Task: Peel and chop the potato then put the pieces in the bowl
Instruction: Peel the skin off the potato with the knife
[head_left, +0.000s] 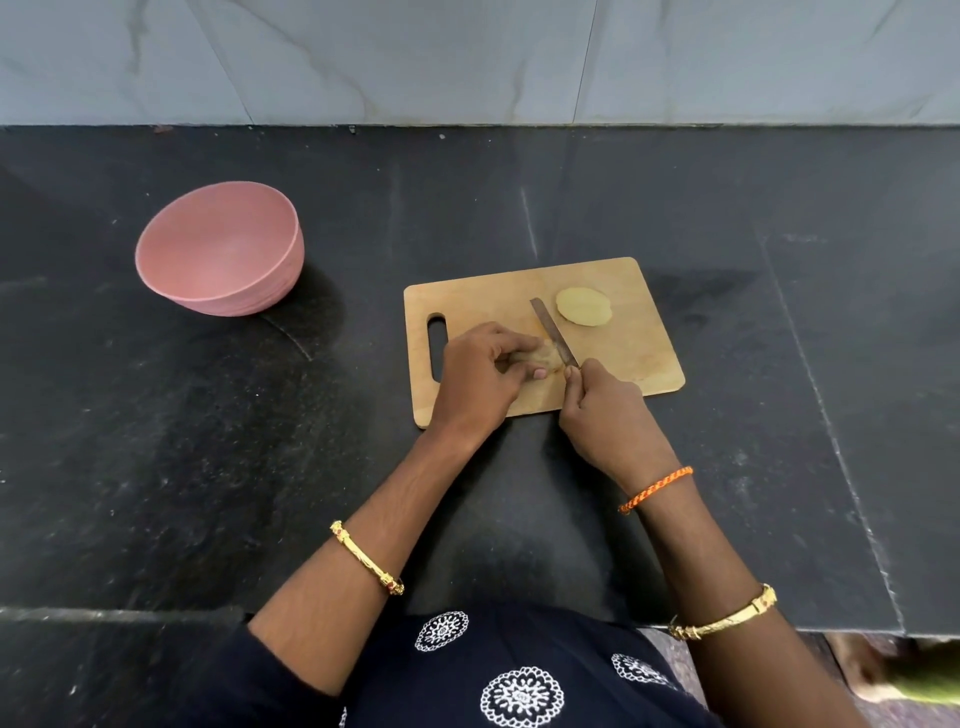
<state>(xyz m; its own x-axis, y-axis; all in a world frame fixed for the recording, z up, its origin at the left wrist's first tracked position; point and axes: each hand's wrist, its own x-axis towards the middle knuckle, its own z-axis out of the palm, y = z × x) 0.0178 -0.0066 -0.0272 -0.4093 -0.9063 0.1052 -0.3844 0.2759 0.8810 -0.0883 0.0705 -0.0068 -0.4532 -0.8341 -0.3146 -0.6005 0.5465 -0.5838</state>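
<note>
A wooden cutting board (613, 364) is laid on a black stone countertop (779, 415), with its handle slot at its left end. On the board, a peeled potato piece (548, 357) is pinned down by the left hand (480, 376), whose fingers are curled closely over it so that only a small part of the piece is seen at its right edge. A knife (553, 332) is gripped by the right hand (605, 410), the fingers being closed tightly round the handle, which is hidden inside the fist. The blade is seen slanting away from the hand towards the far side of the board, and its lower part is set against the right edge of the held piece. A second potato half (585, 306), pale and peeled, is left lying flat on the far right part of the board, just beside the blade's tip and apart from the hands. A pink bowl (223, 249) is placed on the countertop well to the left of the board and slightly farther back; nothing is seen in it.
</note>
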